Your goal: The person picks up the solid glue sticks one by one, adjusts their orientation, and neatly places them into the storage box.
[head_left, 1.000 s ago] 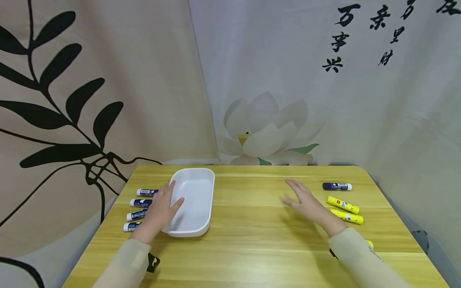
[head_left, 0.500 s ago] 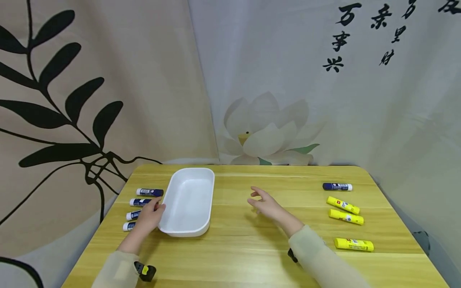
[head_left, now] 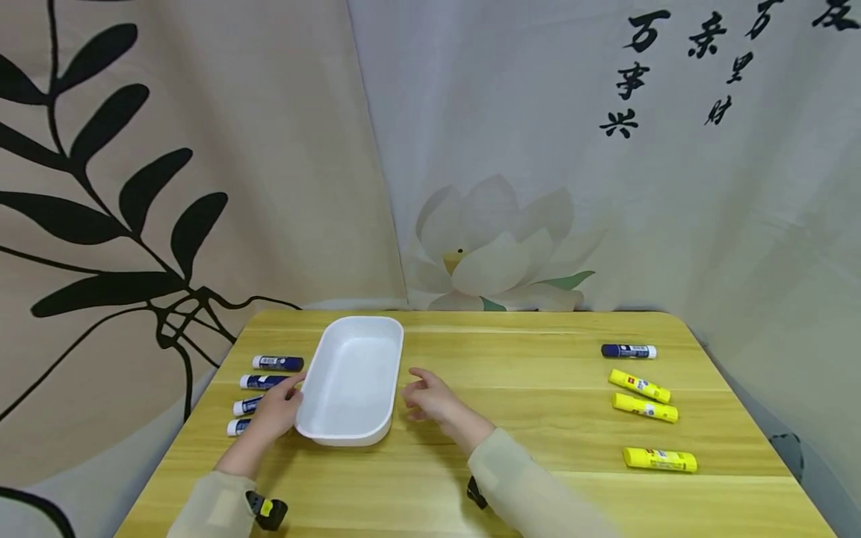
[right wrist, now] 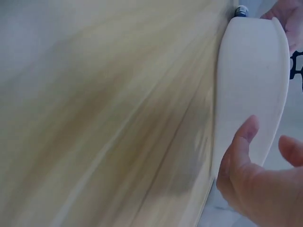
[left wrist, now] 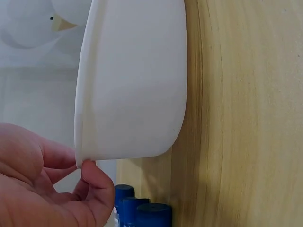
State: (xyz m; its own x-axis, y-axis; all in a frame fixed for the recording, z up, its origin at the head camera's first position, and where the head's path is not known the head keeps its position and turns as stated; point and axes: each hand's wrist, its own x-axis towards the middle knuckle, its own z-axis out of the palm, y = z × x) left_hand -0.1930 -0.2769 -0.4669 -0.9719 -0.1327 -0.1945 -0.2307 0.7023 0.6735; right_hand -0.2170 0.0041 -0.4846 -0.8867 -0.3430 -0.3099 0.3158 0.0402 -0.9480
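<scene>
A white rectangular plastic tub (head_left: 355, 377) with rounded corners stands left of the table's middle, nothing inside it. At its left edge my left hand (head_left: 277, 412) pinches the rim between thumb and fingers, as the left wrist view shows at the tub's corner (left wrist: 132, 94). My right hand (head_left: 439, 403) hovers just right of the tub, fingers loosely bent and thumb apart. In the right wrist view, the right hand (right wrist: 260, 179) faces the tub's side wall (right wrist: 251, 71) with thumb and fingers spread; a gap to the rim shows in the head view.
Several blue-and-white glue sticks (head_left: 277, 363) lie left of the tub, partly hidden by the left hand. At the table's right lie one blue glue stick (head_left: 628, 351) and three yellow ones (head_left: 659, 459). A printed curtain (head_left: 504, 149) hangs behind the wooden table (head_left: 538, 478).
My right hand has moved left across the table from near the yellow sticks to beside the tub. The left hand has slid down the tub's left side and now pinches its rim.
</scene>
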